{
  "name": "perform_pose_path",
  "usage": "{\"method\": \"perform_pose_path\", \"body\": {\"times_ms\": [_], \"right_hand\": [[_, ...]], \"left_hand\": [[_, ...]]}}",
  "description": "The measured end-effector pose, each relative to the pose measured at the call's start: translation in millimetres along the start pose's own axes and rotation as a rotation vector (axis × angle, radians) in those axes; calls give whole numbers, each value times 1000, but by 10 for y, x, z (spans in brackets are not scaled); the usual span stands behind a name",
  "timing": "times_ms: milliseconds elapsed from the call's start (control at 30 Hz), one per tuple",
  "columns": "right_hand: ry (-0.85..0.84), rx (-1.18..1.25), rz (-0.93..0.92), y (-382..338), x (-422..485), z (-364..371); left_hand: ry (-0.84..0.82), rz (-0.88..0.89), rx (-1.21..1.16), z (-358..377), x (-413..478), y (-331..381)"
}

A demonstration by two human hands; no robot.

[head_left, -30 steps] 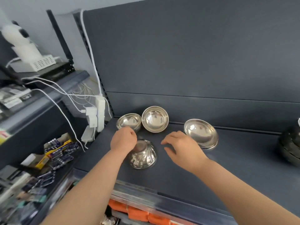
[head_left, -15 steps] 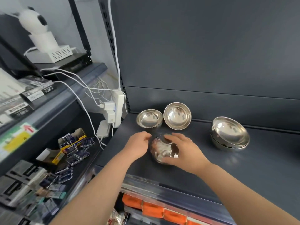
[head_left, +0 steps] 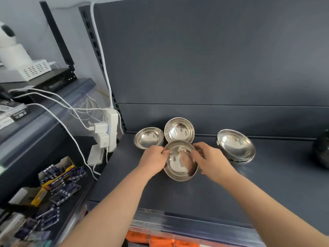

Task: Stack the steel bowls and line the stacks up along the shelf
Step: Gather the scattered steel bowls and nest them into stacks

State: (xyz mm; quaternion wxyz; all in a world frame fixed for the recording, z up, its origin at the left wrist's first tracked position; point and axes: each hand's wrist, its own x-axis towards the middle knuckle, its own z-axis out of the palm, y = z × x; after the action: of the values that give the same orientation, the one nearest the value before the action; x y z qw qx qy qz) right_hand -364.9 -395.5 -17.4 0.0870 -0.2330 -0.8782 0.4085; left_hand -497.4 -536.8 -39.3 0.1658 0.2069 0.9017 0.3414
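A steel bowl (head_left: 179, 164) sits mouth-up between my two hands, above the dark shelf (head_left: 249, 189). My left hand (head_left: 153, 158) pinches its left rim and my right hand (head_left: 210, 160) grips its right rim. Just behind it a second steel bowl (head_left: 179, 130) leans against the back panel. A third bowl (head_left: 148, 137) stands to the left of that one. Farther right is a stack of steel bowls (head_left: 235, 145), tilted slightly.
A white power strip with plugs and cables (head_left: 108, 132) hangs at the shelf's left end. Boxes of batteries (head_left: 58, 179) fill the lower left shelf. A dark round object (head_left: 322, 150) sits at the far right. The shelf's front edge (head_left: 187, 223) runs below my arms.
The front bowl lay mouth-down a second ago; both hands took it and turned it mouth-up. The view shifted, with the bowls now more to the right.
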Motion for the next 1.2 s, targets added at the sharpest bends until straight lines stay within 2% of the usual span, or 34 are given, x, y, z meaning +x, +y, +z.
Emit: {"method": "perform_pose_path", "body": {"times_ms": [67, 133, 200, 300, 400, 467, 567, 733, 833, 967, 1067, 1200], "right_hand": [[145, -87, -41, 12, 46, -158], [249, -29, 24, 77, 101, -378], [356, -10, 112, 188, 144, -602], [489, -77, 158, 373, 180, -869], [524, -112, 211, 514, 187, -1030], [522, -123, 273, 606, 189, -1080], [477, -135, 347, 744, 179, -1079], [425, -134, 390, 850, 150, -1039], [415, -104, 375, 857, 125, -1039], [412, -38, 361, 846, 82, -1054], [406, -9, 366, 827, 45, -1072], [419, -4, 356, 835, -14, -1113]], "left_hand": [[-64, 23, -198, 24, -11, 194], [-137, 0, -427, 42, -23, 432], [-100, -14, -485, 79, 48, 575], [137, 11, -250, 130, 255, 631], [317, -16, 54, 124, 409, 621], [332, -63, 175, 107, 485, 618], [270, -118, 379, 125, 607, 598], [228, -33, 521, 223, 692, 562], [279, 14, 455, 266, 652, 614], [392, 138, 211, 206, 550, 890], [286, 234, 41, 224, 483, 1183], [35, 222, -83, 425, 325, 1482]]}}
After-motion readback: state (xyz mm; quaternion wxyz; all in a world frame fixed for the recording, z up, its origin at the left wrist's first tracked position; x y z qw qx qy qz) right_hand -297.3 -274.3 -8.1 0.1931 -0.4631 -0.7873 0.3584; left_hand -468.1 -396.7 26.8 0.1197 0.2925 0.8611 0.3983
